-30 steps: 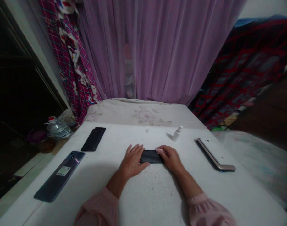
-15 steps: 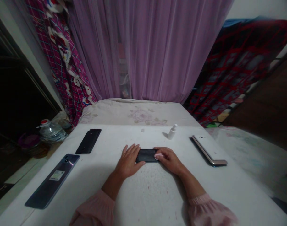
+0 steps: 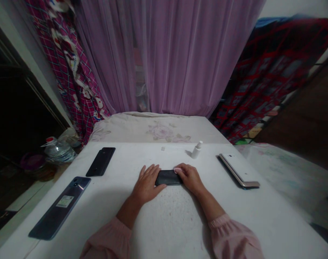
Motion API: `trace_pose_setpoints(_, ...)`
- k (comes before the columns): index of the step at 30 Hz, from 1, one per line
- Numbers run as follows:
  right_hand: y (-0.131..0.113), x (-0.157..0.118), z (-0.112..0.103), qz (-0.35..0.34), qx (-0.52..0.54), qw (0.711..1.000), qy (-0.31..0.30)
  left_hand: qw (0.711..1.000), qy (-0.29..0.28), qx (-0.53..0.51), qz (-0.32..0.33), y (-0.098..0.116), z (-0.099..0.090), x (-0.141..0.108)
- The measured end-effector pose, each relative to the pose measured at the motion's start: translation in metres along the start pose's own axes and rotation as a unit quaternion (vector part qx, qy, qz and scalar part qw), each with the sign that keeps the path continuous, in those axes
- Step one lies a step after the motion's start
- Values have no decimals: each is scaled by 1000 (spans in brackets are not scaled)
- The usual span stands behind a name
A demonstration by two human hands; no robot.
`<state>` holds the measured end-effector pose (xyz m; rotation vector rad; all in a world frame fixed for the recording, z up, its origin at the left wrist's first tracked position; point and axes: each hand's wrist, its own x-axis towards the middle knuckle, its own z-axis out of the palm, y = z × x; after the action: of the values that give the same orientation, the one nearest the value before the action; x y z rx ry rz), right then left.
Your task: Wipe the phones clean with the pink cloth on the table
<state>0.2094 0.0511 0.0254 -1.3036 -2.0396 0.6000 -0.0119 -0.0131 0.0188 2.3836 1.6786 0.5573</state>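
Observation:
A dark phone lies flat and sideways on the white table, between my hands. My left hand holds its left end, thumb along the near edge and fingers at the far side. My right hand is closed on a small pink cloth, pressed to the phone's far edge near its right end. Behind my right hand stands a small white spray bottle. A tiny pale square lies beyond the phone.
At the left lie black phones and a larger blue-grey phone with a sticker. Stacked phones, a white one on top, rest at the right. Purple curtains hang behind the table; a water bottle stands beyond its left edge.
My right hand has slid the pink cloth a little away from me and to the left, up to the phone's far edge. My left hand and the phone have stayed put.

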Motion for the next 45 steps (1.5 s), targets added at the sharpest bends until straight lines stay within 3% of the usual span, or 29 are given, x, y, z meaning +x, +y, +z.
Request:
trace_pose_setpoints(4, 4, -4, -7, -4, 24, 999, -31, 1000, -2, -4, -3, 1, -1, 1)
trace_pose_setpoints(9, 8, -12, -30, -60, 124, 980, -143, 1000, -1, 1, -7, 3, -2, 1)
trace_pose_setpoints(11, 7, -14, -35, -63, 125, 977, -159, 1000, 1, 0, -7, 3, -2, 1)
trace_pose_setpoints(19, 7, -11, -22, -64, 111, 988, -90, 1000, -20, 3, -11, 5, -6, 1)
trace_pose_setpoints(30, 4, 0, -1, -1, 30, 1000, -4, 999, -35, 3, -24, 9, -10, 2)
trace_pose_setpoints(34, 8, -1, -6, -4, 63, 998, -31, 999, -36, 9, -21, 9, -10, 2)
trace_pose_setpoints(40, 11, -8, -27, -78, 146, 976, -144, 1000, -18, 9, -11, 4, -5, 0)
trace_pose_setpoints(45, 11, -9, -31, -79, 139, 975, -154, 999, -30, 7, -12, 4, -5, 0)
